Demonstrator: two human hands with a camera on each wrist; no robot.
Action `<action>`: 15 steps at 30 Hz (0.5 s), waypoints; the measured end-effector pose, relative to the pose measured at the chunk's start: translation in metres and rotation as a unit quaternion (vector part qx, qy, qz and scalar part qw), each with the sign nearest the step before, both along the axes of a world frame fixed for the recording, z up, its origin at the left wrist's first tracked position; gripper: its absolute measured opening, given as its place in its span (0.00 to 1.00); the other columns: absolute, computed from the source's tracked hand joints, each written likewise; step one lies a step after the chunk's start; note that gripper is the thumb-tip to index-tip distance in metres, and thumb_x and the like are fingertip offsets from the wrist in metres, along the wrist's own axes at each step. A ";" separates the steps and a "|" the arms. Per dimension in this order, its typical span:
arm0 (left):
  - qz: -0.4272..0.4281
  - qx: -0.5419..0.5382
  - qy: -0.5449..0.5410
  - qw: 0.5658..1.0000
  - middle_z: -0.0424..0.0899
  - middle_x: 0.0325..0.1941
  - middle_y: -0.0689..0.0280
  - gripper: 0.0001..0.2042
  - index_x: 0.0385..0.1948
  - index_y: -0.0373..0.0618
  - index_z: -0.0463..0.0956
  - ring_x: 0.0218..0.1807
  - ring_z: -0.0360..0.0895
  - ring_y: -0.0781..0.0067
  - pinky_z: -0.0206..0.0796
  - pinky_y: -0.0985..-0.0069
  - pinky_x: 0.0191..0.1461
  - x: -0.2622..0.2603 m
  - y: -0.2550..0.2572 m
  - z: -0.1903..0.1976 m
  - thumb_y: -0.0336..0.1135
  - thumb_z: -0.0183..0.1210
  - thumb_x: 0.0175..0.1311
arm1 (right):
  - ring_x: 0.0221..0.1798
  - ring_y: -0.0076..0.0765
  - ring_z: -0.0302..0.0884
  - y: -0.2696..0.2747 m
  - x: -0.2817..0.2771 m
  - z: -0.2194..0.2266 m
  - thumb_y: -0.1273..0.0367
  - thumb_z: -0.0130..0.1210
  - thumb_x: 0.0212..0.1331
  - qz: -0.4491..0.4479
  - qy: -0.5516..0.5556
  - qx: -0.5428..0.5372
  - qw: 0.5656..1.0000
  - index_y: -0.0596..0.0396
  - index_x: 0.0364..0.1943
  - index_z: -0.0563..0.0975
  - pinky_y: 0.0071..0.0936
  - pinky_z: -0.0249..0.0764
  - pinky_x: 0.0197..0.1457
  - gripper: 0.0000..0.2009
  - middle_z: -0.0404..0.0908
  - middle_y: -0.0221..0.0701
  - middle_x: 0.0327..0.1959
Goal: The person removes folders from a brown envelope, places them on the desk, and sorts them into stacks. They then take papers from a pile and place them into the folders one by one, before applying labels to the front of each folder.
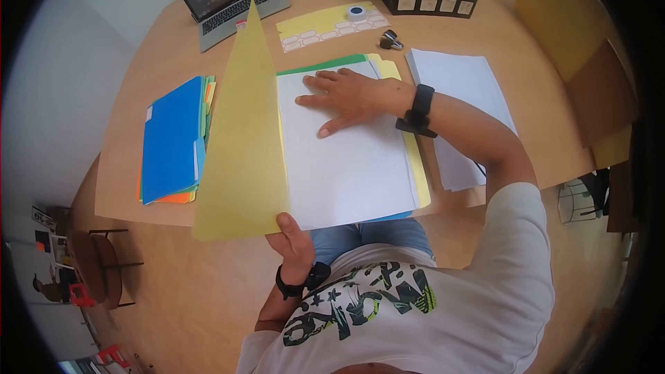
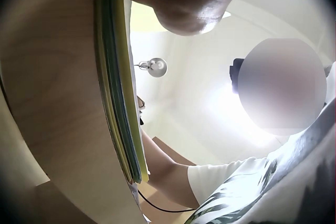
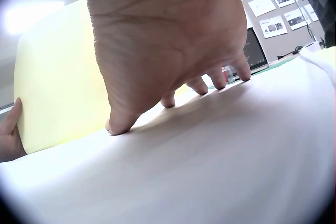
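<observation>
A yellow folder point(image 1: 242, 145) lies opened in front of me, its cover raised and leaning left. My left hand point(image 1: 294, 241) pinches the cover's lower edge near the fold, thumb on the near side. White paper point(image 1: 346, 173) fills the folder's right side. Across the upper part of that sheet, my right hand point(image 1: 346, 97) rests with fingers spread; the right wrist view shows its fingertips point(image 3: 119, 124) pressing on the paper. More folders, with green point(image 1: 325, 64) and blue edges, are stacked beneath, their layered edges point(image 2: 118, 87) showing in the left wrist view.
To the left sits a pile of coloured folders point(image 1: 173, 142) topped by a blue one. A white paper stack point(image 1: 464, 83) lies right, partly under my forearm. Behind are a laptop point(image 1: 232, 3), a label sheet point(image 1: 305, 31), a tape roll point(image 1: 355, 13), a black clip point(image 1: 391, 40) and a file organizer point(image 1: 429, 3).
</observation>
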State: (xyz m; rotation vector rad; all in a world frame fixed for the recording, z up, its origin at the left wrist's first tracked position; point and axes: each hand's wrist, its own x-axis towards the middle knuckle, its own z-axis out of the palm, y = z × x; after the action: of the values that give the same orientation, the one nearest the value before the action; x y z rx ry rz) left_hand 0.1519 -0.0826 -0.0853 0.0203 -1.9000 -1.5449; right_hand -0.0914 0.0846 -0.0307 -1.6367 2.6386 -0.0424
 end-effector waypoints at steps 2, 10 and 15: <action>-0.027 -0.032 -0.038 0.998 0.75 0.55 0.54 0.21 0.56 0.28 0.67 0.56 0.71 0.66 0.64 0.70 0.59 0.003 -0.006 0.004 0.39 0.41 0.75 | 0.74 0.59 0.48 0.000 0.000 0.006 0.36 0.42 0.59 0.003 -0.016 -0.001 1.000 0.43 0.69 0.59 0.49 0.51 0.72 0.39 0.52 0.50 0.71; -0.027 -0.327 -0.012 0.945 0.76 0.57 0.51 0.20 0.52 0.38 0.75 0.54 0.75 0.50 0.69 0.63 0.54 -0.016 -0.015 0.025 0.29 0.57 0.54 | 0.49 0.53 0.77 0.028 -0.103 0.023 0.57 0.53 0.60 -0.174 -0.064 -0.147 0.972 0.55 0.44 0.79 0.42 0.73 0.47 0.17 0.80 0.46 0.43; -0.036 -0.445 -0.044 0.894 0.76 0.58 0.56 0.25 0.50 0.47 0.77 0.54 0.74 0.50 0.66 0.61 0.51 -0.016 -0.013 0.027 0.37 0.63 0.45 | 0.55 0.50 0.74 0.035 -0.148 0.011 0.71 0.51 0.58 -0.256 0.023 -0.025 0.966 0.47 0.60 0.72 0.38 0.72 0.54 0.23 0.75 0.41 0.55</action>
State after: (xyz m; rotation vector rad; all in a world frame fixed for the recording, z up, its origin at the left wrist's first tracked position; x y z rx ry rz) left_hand 0.1355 -0.0957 -0.0583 -0.3928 -2.5314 -0.5910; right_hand -0.2398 0.1200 -0.0192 -0.9280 3.0390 -0.0845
